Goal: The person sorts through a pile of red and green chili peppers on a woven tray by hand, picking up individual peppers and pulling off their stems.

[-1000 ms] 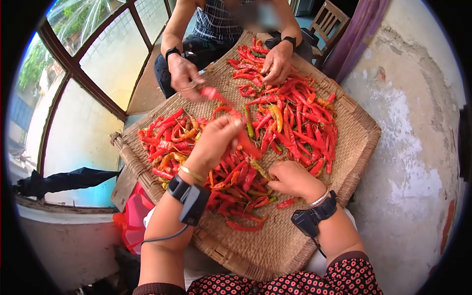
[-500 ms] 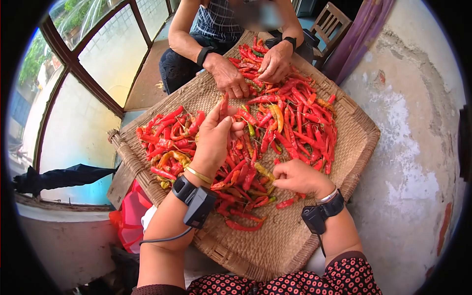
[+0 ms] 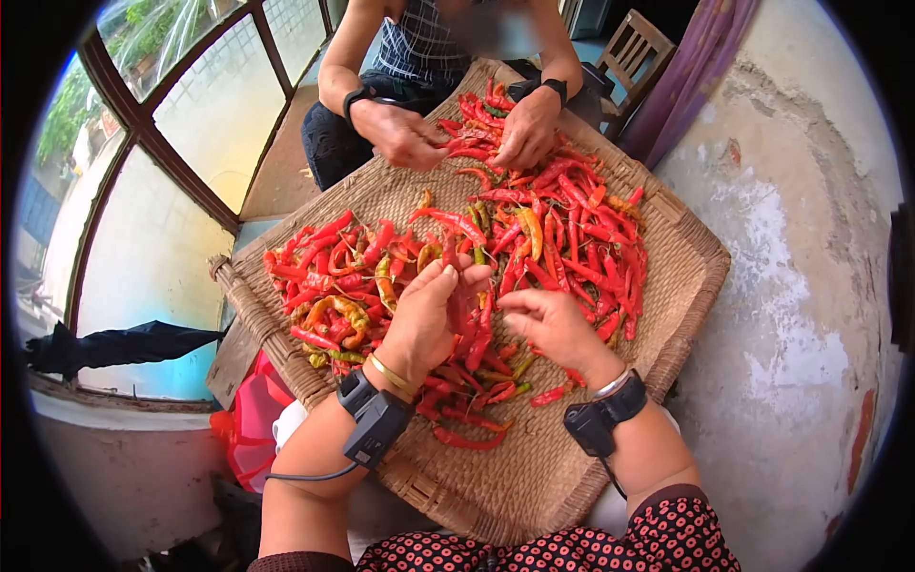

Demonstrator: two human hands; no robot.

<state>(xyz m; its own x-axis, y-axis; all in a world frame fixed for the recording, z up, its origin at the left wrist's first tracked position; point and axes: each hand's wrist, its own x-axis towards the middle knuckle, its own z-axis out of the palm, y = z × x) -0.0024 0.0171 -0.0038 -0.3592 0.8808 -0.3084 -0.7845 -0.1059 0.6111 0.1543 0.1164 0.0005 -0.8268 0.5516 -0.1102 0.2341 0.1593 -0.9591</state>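
In my left hand [image 3: 426,319], which is closed over the middle of the basket, a red chili pepper [image 3: 451,250] sticks up between thumb and fingers. Just to the right, my right hand [image 3: 553,332] hovers over the chilies with fingers loosely bent and a gap to the thumb; I see nothing in it. Under and around both hands lies a heap of red chili peppers [image 3: 610,257], some wrinkled. A few yellow-orange and greenish chilies [image 3: 385,283] are mixed in at the left. All rest on a large woven tray [image 3: 543,467].
Across the tray a co-worker's two hands [image 3: 405,136] handle chilies at the far end. A rough wall [image 3: 782,276] stands on the right, framed windows [image 3: 143,257] on the left. A dark folded umbrella [image 3: 133,345], a pink bag [image 3: 257,419] and a wooden chair [image 3: 634,57] are nearby.
My left hand has come down and slightly right with a red chili. My right hand has moved up and left towards it, its fingers loosening. The co-worker's left-side hand has lifted back.
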